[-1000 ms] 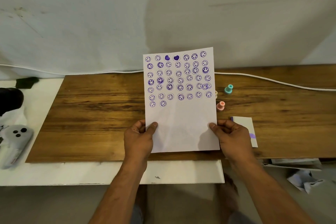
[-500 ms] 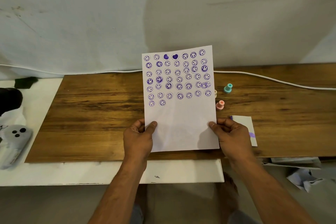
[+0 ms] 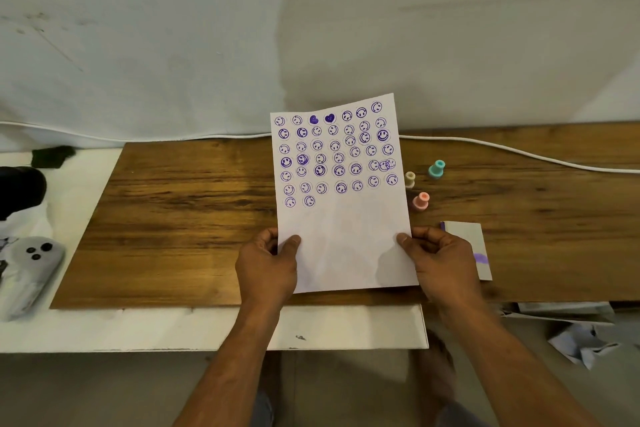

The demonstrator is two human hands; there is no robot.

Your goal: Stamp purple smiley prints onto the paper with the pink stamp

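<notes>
A white paper (image 3: 346, 236) covered in its upper half with several rows of purple smiley prints is held up, tilted above the wooden board (image 3: 173, 218). My left hand (image 3: 268, 265) pinches its lower left edge and my right hand (image 3: 441, 262) pinches its lower right edge. The pink stamp (image 3: 420, 201) stands upright on the board just right of the paper, untouched. A cream stamp (image 3: 410, 179) and a teal stamp (image 3: 436, 169) stand behind it.
A small white card (image 3: 474, 246) with a purple smear lies under my right hand's far side. A white cable (image 3: 519, 152) runs along the wall. A grey controller (image 3: 31, 267) and a dark object (image 3: 20, 189) sit at the left. Crumpled paper (image 3: 585, 345) lies at the lower right.
The sheet has stayed in both hands; it has risen and tilted very slightly. The stamps have not moved.
</notes>
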